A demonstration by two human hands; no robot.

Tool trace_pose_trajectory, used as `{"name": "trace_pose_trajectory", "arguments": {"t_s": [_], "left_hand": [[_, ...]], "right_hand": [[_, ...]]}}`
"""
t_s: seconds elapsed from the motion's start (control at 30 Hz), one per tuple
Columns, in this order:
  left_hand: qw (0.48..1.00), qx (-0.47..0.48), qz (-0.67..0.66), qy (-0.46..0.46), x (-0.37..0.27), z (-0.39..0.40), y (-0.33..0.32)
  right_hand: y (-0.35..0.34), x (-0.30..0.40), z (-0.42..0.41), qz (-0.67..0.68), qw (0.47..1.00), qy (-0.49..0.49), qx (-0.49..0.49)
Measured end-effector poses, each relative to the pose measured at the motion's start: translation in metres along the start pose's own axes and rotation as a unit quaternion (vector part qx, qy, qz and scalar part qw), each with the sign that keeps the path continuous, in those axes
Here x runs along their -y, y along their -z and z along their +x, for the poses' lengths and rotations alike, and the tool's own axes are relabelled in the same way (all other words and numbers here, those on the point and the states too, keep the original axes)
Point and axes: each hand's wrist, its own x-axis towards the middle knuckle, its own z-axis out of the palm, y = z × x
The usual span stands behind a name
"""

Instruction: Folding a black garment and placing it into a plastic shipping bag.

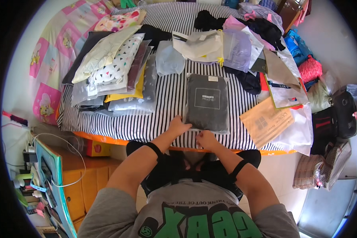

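A dark folded item in a clear plastic bag (207, 102) lies flat on a bed with a striped sheet (169, 98). My left hand (179, 127) is at the bag's near left corner, fingertips on its edge; whether they pinch it is unclear. Just below the near edge of the bag is my right hand (206, 139), its fingers curled, with their grip hidden. To the left is a pile of bagged folded textiles (116, 68). Behind the dark package lie a frosted plastic bag (170, 58), a cream drawstring bag (199, 44) and a purple translucent bag (236, 53).
A brown paper envelope (266, 123) and white plastic bags (297, 125) lie at the bed's right. Black clothing (247, 80) sits behind them. A wooden cabinet (86, 178) stands near left, a pink patterned cloth (47, 98) far left, and checked bags (309, 171) on the floor at right.
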Motion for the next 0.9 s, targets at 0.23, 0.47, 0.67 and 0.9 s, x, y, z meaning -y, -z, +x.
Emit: {"name": "trace_pose_trajectory", "arguments": {"t_s": [0.23, 0.47, 0.67, 0.9], "left_hand": [[0.872, 0.223, -0.411, 0.146, 0.022, 0.012, -0.001], [0.844, 0.203, -0.452, 0.204, -0.011, -0.010, -0.013], [0.805, 0.134, -0.552, 0.173, -0.014, -0.008, -0.028], [0.805, 0.148, -0.548, 0.169, -0.019, -0.012, -0.021]], "right_hand": [[-0.022, -0.027, 0.002, 0.655, 0.751, -0.083, 0.033], [-0.021, -0.028, 0.005, 0.665, 0.743, -0.075, -0.009], [-0.009, -0.013, 0.004, 0.675, 0.735, -0.053, -0.026], [-0.016, -0.020, 0.010, 0.651, 0.755, -0.072, -0.028]]}}
